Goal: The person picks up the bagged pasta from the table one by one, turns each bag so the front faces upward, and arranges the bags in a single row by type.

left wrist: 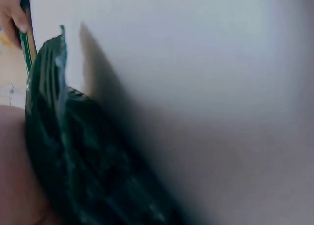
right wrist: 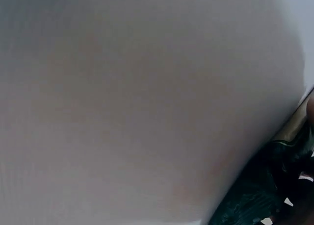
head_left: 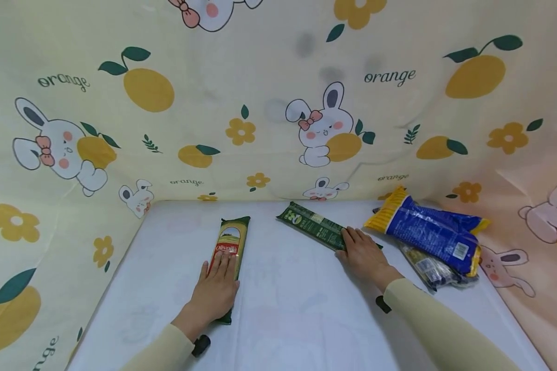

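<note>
Your hands are well apart, each with a slim pack under it on the white table (head_left: pixel 288 314). Your left hand (head_left: pixel 215 292) lies flat along the red-labelled pack (head_left: pixel 230 234), its fingers straight over the front, so it probably steadies that pack by pressing rather than gripping. The pack lies lengthwise, nearly in line with your forearm, which seems to let the palm cover much of it.

Your right hand (head_left: pixel 364 257) covers the right end of the green pack (head_left: pixel 312 222), which slants away toward the back of the table. Your fingers cross its top; whether they pinch its edges or only press, I cannot tell, and the right wrist view is too dark there to settle it.

Just beyond that hand, on the right, the blue pack (head_left: pixel 427 232) rests on a clear pack (head_left: pixel 429 268); it sits at a tilt, likely because what lies beneath is lumpy.
</note>
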A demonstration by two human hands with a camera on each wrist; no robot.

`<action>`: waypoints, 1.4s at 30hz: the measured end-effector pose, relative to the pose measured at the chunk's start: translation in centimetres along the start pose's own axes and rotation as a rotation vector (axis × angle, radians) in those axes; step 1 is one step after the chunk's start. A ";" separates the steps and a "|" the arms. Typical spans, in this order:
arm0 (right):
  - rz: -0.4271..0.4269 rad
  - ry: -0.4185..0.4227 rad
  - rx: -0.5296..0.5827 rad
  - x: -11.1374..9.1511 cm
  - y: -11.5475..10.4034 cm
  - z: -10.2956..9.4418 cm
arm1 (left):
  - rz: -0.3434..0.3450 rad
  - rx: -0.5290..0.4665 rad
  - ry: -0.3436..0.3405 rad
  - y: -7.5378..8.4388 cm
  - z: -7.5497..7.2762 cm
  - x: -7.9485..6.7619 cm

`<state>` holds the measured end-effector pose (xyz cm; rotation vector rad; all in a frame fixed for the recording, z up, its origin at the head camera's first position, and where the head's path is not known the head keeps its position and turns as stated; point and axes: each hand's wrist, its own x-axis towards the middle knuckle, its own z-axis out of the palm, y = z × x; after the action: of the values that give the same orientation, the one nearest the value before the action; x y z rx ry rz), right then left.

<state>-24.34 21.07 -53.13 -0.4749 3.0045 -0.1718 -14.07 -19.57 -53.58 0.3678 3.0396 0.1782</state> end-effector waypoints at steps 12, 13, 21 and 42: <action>0.026 -0.067 0.038 -0.8 -0.5 0.3 | -0.047 0.016 0.037 -7.3 -0.6 -2.2; 0.027 -0.075 0.033 -0.8 -0.7 0.2 | -0.052 0.006 0.036 -7.7 -0.6 -2.5; -0.007 -0.048 -0.012 -2.8 -4.1 0.2 | -0.085 -0.073 0.001 -9.1 -1.0 -3.6; -0.128 -0.165 0.157 -11.1 -13.2 2.3 | -0.084 0.023 -0.085 -7.8 -3.6 -1.9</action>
<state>-9.56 11.81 -52.87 -0.6321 2.7740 -0.3559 -14.33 -27.94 -50.88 0.2416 2.9682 0.1189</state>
